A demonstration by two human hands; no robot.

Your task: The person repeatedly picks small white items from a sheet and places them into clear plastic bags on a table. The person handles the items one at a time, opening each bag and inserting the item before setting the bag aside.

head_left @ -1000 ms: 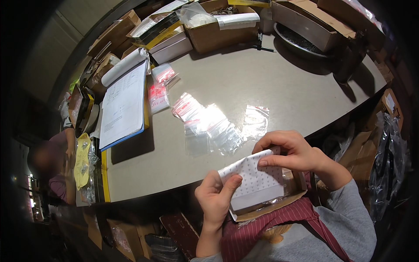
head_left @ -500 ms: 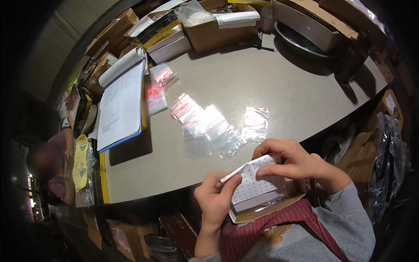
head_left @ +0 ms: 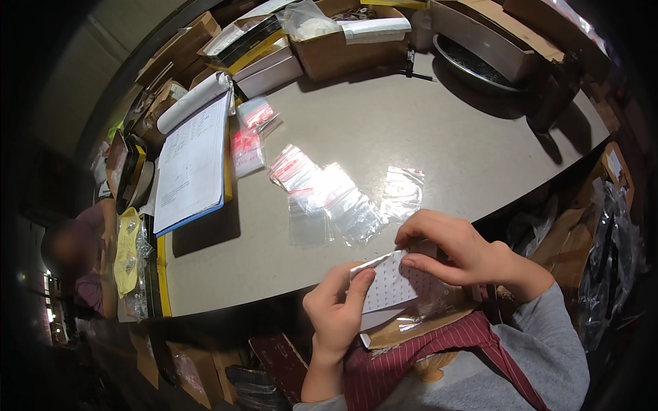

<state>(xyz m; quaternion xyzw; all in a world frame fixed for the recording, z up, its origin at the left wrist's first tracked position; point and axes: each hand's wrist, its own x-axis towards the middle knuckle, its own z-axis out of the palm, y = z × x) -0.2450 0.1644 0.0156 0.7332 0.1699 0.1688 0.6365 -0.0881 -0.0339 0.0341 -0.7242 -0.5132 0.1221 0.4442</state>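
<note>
Both hands hold a white sheet (head_left: 389,282) printed with rows of small dark marks, just off the table's near edge. My left hand (head_left: 337,301) pinches its left end between thumb and fingers. With thumb and curled fingers, my right hand (head_left: 445,248) grips the upper right part. Below the sheet, an open cardboard box (head_left: 391,335) rests at my lap against a striped maroon apron (head_left: 411,370). Shiny clear plastic shows inside the box; the rest of its contents is hidden. Clear zip bags (head_left: 332,198) with red strips lie fanned on the table beyond my hands.
On the left stands a clipboard (head_left: 188,171) with papers, beside more zip bags (head_left: 248,147). Boxes (head_left: 349,55) line the back, with a round metal pan (head_left: 473,68) and a pen (head_left: 418,75). Another person (head_left: 89,253) is at the far left.
The sheet has tilted and its lower edge has lifted, so more of the plastic in the box shows. Both hands keep their hold and have shifted only slightly.
</note>
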